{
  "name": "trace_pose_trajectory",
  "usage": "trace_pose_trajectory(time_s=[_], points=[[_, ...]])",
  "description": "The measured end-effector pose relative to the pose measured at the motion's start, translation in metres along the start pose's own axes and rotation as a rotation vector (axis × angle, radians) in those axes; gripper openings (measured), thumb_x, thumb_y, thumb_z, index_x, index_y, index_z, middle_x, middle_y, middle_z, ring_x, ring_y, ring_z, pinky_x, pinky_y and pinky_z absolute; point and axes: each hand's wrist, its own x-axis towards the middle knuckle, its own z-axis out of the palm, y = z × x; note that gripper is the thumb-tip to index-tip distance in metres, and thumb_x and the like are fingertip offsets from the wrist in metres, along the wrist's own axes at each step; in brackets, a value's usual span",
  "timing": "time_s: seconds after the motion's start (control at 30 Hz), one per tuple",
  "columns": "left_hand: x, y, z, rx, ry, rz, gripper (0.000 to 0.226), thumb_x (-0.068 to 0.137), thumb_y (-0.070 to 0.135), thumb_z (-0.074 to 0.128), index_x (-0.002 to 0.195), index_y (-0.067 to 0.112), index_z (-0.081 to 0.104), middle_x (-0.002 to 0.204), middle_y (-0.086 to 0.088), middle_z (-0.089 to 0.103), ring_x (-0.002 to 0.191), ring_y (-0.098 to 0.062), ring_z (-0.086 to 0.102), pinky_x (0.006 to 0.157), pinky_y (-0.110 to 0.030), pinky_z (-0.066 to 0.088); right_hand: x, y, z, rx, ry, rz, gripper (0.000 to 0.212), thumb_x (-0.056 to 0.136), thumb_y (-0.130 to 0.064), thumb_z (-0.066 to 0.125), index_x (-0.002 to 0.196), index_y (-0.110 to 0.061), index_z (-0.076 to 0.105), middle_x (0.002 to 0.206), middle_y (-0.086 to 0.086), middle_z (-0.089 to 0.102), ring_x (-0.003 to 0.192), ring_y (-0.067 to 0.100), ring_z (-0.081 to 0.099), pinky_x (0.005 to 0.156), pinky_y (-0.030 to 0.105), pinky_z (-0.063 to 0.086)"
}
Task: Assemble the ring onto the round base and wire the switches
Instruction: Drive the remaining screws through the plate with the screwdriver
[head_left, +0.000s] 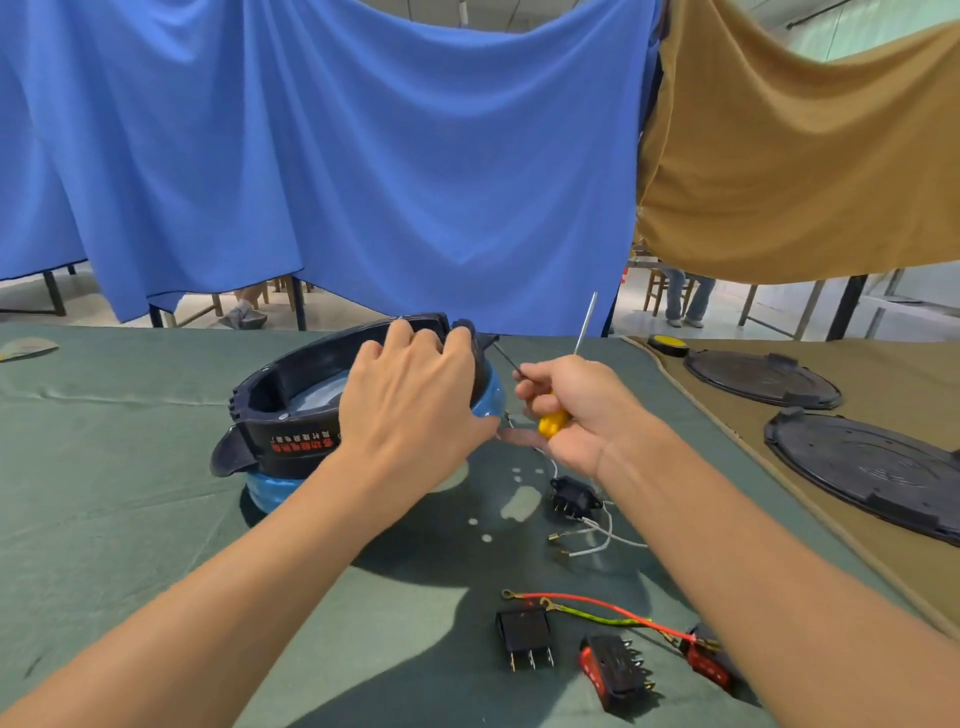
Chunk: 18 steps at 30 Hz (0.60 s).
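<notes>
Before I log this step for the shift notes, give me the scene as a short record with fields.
Left hand: grips the far rim of the black ring
Ring: sits on the blue base
Right hand: holds the yellow-handled screwdriver, shaft pointing up
Switches: black switch and red switch lie loose on the green cloth
Wires: red wire and green-yellow wire lie beside the switches
Far right: two black round plates

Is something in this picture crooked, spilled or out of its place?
The black plastic ring seems tilted on the blue round base, not seated level, under the left hand. Pale spots stain the green tablecloth beside it, like a dried spill.
</notes>
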Motion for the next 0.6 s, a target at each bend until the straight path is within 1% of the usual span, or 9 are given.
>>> trace_pose_trajectory(time_s=[0.07,0.17,0.2,0.27,0.33,0.4,0.47,0.53,0.6], points=[[-0.003,0.0,0.0,0.04,-0.008,0.031,0.07,0.074,0.07,0.059,0.119,0.017,0.05,0.103,-0.002,0.062,0.099,-0.025,0.049,0.074,-0.034,0.032,-0.004,0.0,0.005,0.092,-0.031,-0.018,0.01,0.098,-0.005,0.047,0.092,-0.004,0.054,0.051,-0.001,0.047,0.031,0.004,0.03,0.084,0.054,0.053],[-0.003,-0.003,-0.005,0.088,0.01,0.052,0.081,0.068,0.079,0.057,0.116,0.015,0.047,0.101,-0.002,0.058,0.098,-0.025,0.047,0.073,-0.034,0.028,-0.01,-0.002,0.01,0.159,-0.03,-0.064,0.01,0.098,-0.005,0.047,0.092,-0.004,0.054,0.052,0.001,0.045,0.032,0.004,0.029,0.09,0.053,0.051],[-0.001,-0.004,-0.008,0.094,0.011,0.05,0.084,0.065,0.08,0.058,0.117,0.015,0.046,0.101,-0.002,0.056,0.098,-0.025,0.047,0.073,-0.034,0.026,-0.012,-0.003,0.011,0.177,-0.035,-0.082,0.011,0.098,-0.005,0.047,0.09,-0.003,0.054,0.053,0.001,0.045,0.032,0.004,0.028,0.087,0.054,0.052],[0.001,-0.008,-0.014,0.091,0.008,0.032,0.086,0.064,0.075,0.063,0.122,0.014,0.043,0.105,-0.003,0.055,0.1,-0.026,0.045,0.073,-0.034,0.027,-0.016,-0.008,0.015,0.199,-0.06,-0.122,0.013,0.098,-0.006,0.048,0.088,-0.003,0.055,0.054,0.001,0.046,0.033,0.005,0.028,0.076,0.051,0.054],[0.003,-0.013,-0.021,0.058,0.03,-0.02,0.083,0.067,0.067,0.066,0.126,0.013,0.043,0.108,-0.004,0.056,0.102,-0.026,0.045,0.075,-0.034,0.032,-0.021,-0.012,0.019,0.246,-0.102,-0.165,0.013,0.097,-0.006,0.048,0.088,-0.003,0.056,0.053,0.001,0.046,0.034,0.006,0.028,0.074,0.048,0.055],[0.004,-0.02,-0.033,-0.007,0.078,-0.093,0.079,0.067,0.063,0.066,0.123,0.012,0.045,0.107,-0.003,0.058,0.102,-0.026,0.046,0.075,-0.033,0.034,-0.028,-0.017,0.025,0.318,-0.161,-0.209,0.01,0.096,-0.004,0.049,0.09,-0.003,0.056,0.052,0.003,0.046,0.034,0.007,0.028,0.073,0.045,0.057],[0.005,-0.026,-0.045,-0.116,0.125,-0.176,0.078,0.065,0.062,0.067,0.122,0.012,0.047,0.104,-0.002,0.059,0.101,-0.025,0.047,0.07,-0.031,0.031,-0.035,-0.023,0.033,0.367,-0.217,-0.249,0.007,0.095,-0.003,0.05,0.092,-0.003,0.056,0.052,0.004,0.048,0.035,0.009,0.028,0.07,0.04,0.059],[0.006,-0.033,-0.057,-0.267,0.164,-0.269,0.081,0.061,0.063,0.069,0.124,0.016,0.048,0.102,0.001,0.059,0.103,-0.024,0.047,0.068,-0.032,0.031,-0.043,-0.031,0.042,0.381,-0.261,-0.292,0.008,0.095,-0.003,0.05,0.091,-0.002,0.057,0.051,0.005,0.049,0.036,0.009,0.028,0.071,0.04,0.06],[0.008,-0.041,-0.067,-0.425,0.169,-0.38,0.087,0.057,0.067,0.069,0.129,0.022,0.048,0.1,0.006,0.058,0.106,-0.022,0.049,0.07,-0.033,0.037,-0.051,-0.04,0.051,0.356,-0.297,-0.34,0.009,0.095,-0.002,0.051,0.089,-0.001,0.057,0.051,0.006,0.049,0.035,0.01,0.029,0.074,0.043,0.06]])
